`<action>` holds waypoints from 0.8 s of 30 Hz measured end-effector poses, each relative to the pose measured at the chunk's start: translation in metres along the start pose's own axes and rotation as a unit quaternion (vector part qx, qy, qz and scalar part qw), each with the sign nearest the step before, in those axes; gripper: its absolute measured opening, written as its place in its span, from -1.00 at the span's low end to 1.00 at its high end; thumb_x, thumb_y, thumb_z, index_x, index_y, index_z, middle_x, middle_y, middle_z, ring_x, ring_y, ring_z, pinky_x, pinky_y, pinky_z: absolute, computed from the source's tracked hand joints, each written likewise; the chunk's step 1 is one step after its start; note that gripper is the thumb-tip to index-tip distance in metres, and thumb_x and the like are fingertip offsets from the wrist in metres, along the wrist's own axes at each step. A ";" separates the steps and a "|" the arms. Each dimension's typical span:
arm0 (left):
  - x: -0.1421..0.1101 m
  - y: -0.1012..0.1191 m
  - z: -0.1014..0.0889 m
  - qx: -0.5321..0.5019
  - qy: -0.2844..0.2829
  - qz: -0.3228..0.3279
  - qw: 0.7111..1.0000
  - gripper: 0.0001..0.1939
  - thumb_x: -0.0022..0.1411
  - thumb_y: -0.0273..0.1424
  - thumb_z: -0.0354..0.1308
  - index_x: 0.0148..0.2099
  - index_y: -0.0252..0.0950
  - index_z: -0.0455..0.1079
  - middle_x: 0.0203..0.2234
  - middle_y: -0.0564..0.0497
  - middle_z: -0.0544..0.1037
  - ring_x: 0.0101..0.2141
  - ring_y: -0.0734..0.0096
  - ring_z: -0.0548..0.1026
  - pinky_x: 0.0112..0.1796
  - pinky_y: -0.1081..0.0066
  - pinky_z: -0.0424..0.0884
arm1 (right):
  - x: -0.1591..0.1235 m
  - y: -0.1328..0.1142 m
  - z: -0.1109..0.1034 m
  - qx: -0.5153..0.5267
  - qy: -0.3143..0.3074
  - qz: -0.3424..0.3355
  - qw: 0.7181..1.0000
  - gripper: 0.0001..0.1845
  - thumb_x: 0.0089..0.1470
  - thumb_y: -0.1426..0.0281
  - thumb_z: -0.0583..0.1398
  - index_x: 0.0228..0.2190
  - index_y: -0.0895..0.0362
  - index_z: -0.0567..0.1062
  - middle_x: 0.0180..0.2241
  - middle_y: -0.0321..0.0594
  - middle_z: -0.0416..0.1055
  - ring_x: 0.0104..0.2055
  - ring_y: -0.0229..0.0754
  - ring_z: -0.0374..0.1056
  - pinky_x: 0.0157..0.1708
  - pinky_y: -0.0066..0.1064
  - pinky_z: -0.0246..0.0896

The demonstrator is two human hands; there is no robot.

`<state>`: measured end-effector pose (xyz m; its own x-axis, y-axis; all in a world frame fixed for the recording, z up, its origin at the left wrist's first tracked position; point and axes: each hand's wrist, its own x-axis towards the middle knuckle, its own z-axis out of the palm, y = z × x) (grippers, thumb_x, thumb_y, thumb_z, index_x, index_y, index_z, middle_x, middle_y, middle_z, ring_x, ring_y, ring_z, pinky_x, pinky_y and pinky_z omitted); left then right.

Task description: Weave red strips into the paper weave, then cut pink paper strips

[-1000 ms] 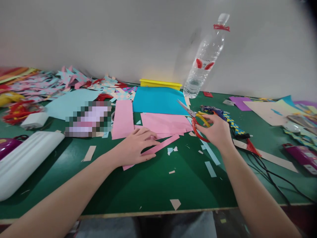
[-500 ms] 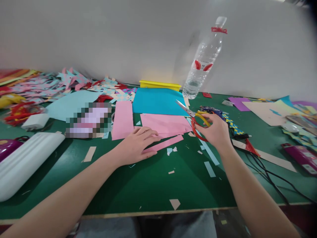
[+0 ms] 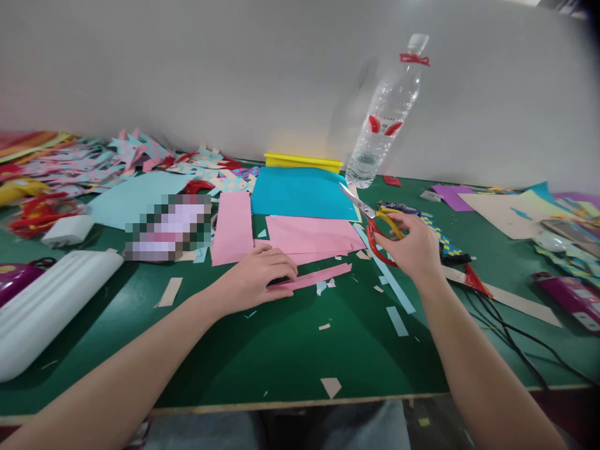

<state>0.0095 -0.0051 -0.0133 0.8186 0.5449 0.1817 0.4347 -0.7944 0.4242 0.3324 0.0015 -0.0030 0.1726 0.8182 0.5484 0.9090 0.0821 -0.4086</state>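
Note:
My left hand (image 3: 255, 275) is closed on the near end of a narrow pink paper strip (image 3: 324, 275), fingers and thumb pinching it just above the table. Wider pink paper sheets (image 3: 314, 234) lie directly behind that hand, and a pink paper piece (image 3: 232, 228) lies to their left. My right hand (image 3: 415, 247) grips scissors (image 3: 359, 200) by the red and yellow handles. Their blades point up and left over the right edge of a blue sheet (image 3: 300, 190), slightly parted at the tips.
A clear plastic bottle (image 3: 387, 119) leans against the grey wall. Small paper scraps (image 3: 330, 387) dot the green table (image 3: 281, 356). To the left are a blurred-out phone (image 3: 169, 228) and a long white object (image 3: 60, 306); black cords (image 3: 510, 337) run along the right.
The pink strip in my left hand has swung toward me, away from the pink sheets. My right hand and the scissors have shifted slightly right.

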 end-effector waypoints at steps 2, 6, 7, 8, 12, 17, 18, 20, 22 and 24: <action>0.001 0.001 0.000 -0.009 -0.002 -0.004 1.000 -0.86 0.28 -0.28 0.11 -0.16 -0.18 0.41 -0.18 0.08 0.53 -0.13 0.38 0.44 0.03 0.27 0.15 | 0.000 0.000 -0.001 -0.003 0.003 0.002 1.000 -0.55 -0.17 0.19 0.28 -0.19 0.12 0.50 -0.20 -0.10 0.48 -0.28 -0.03 0.41 -0.27 -0.16 0.34; 0.002 0.003 0.000 -0.032 -0.005 -0.010 0.999 -0.91 0.27 -0.32 0.11 -0.23 -0.20 0.40 -0.22 0.07 0.55 -0.18 0.39 0.47 -0.01 0.27 0.19 | 0.001 0.000 -0.002 0.001 0.005 0.000 1.000 -0.55 -0.16 0.20 0.27 -0.18 0.11 0.49 -0.18 -0.09 0.47 -0.28 -0.03 0.41 -0.28 -0.16 0.34; 0.002 0.003 0.000 -0.038 -0.005 -0.011 0.999 -0.91 0.27 -0.31 0.11 -0.23 -0.20 0.39 -0.22 0.07 0.55 -0.19 0.38 0.47 -0.02 0.27 0.20 | 0.001 0.000 -0.002 0.001 0.006 0.001 1.000 -0.54 -0.16 0.20 0.27 -0.18 0.11 0.49 -0.18 -0.08 0.47 -0.28 -0.03 0.41 -0.29 -0.15 0.34; 0.003 0.004 0.000 -0.045 -0.004 -0.011 0.999 -0.91 0.27 -0.32 0.11 -0.24 -0.21 0.39 -0.22 0.06 0.55 -0.20 0.38 0.47 -0.03 0.27 0.21 | 0.001 0.000 -0.003 0.000 0.008 0.002 1.000 -0.54 -0.16 0.19 0.27 -0.18 0.12 0.49 -0.18 -0.07 0.47 -0.28 -0.02 0.41 -0.28 -0.14 0.34; 0.003 0.004 0.001 -0.072 -0.002 -0.014 0.997 -0.90 0.27 -0.34 0.12 -0.29 -0.23 0.38 -0.23 0.05 0.54 -0.21 0.41 0.47 -0.11 0.34 0.29 | 0.001 -0.001 -0.004 -0.004 0.020 0.001 1.000 -0.54 -0.16 0.19 0.28 -0.18 0.13 0.49 -0.18 -0.05 0.47 -0.26 0.00 0.41 -0.25 -0.10 0.33; 0.003 -0.002 0.006 -0.088 0.014 -0.036 0.995 -0.91 0.27 -0.34 0.12 -0.26 -0.24 0.40 -0.26 0.04 0.53 -0.22 0.40 0.45 -0.18 0.38 0.34 | 0.001 -0.002 -0.006 0.014 0.028 0.006 0.999 -0.54 -0.15 0.20 0.28 -0.18 0.11 0.48 -0.16 -0.07 0.47 -0.28 -0.02 0.42 -0.31 -0.15 0.37; 0.003 -0.004 0.007 -0.090 0.020 -0.044 0.995 -0.90 0.27 -0.34 0.12 -0.26 -0.24 0.40 -0.26 0.04 0.52 -0.22 0.39 0.45 -0.19 0.38 0.35 | 0.001 -0.002 -0.006 0.017 0.030 0.007 0.999 -0.55 -0.16 0.20 0.29 -0.18 0.10 0.48 -0.16 -0.08 0.47 -0.29 -0.03 0.42 -0.33 -0.17 0.38; 0.002 -0.007 0.010 -0.098 0.030 -0.059 0.993 -0.89 0.27 -0.33 0.11 -0.26 -0.24 0.41 -0.26 0.02 0.52 -0.24 0.38 0.46 -0.20 0.37 0.37 | 0.001 -0.002 -0.006 0.022 0.034 0.008 0.999 -0.54 -0.16 0.21 0.30 -0.18 0.11 0.49 -0.16 -0.08 0.47 -0.30 -0.05 0.42 -0.35 -0.19 0.38; 0.002 -0.008 0.011 -0.113 0.042 -0.070 0.990 -0.88 0.26 -0.33 0.11 -0.26 -0.25 0.41 -0.26 0.01 0.51 -0.25 0.38 0.46 -0.20 0.36 0.39 | 0.001 -0.002 -0.006 0.023 0.037 0.007 0.999 -0.55 -0.17 0.22 0.31 -0.18 0.11 0.49 -0.16 -0.08 0.47 -0.30 -0.05 0.42 -0.35 -0.19 0.39; 0.003 -0.008 0.011 -0.134 0.057 -0.078 0.986 -0.89 0.25 -0.34 0.12 -0.25 -0.25 0.41 -0.26 0.02 0.51 -0.26 0.39 0.46 -0.20 0.37 0.40 | 0.001 -0.002 -0.006 0.023 0.038 0.008 0.999 -0.55 -0.18 0.23 0.31 -0.18 0.10 0.49 -0.16 -0.08 0.47 -0.30 -0.04 0.42 -0.35 -0.18 0.38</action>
<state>0.0128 0.0002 -0.0263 0.6947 0.6943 0.1883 0.4253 -0.6075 0.6709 0.3327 -0.0015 0.0025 0.2170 0.7739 0.5950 0.8875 0.0975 -0.4505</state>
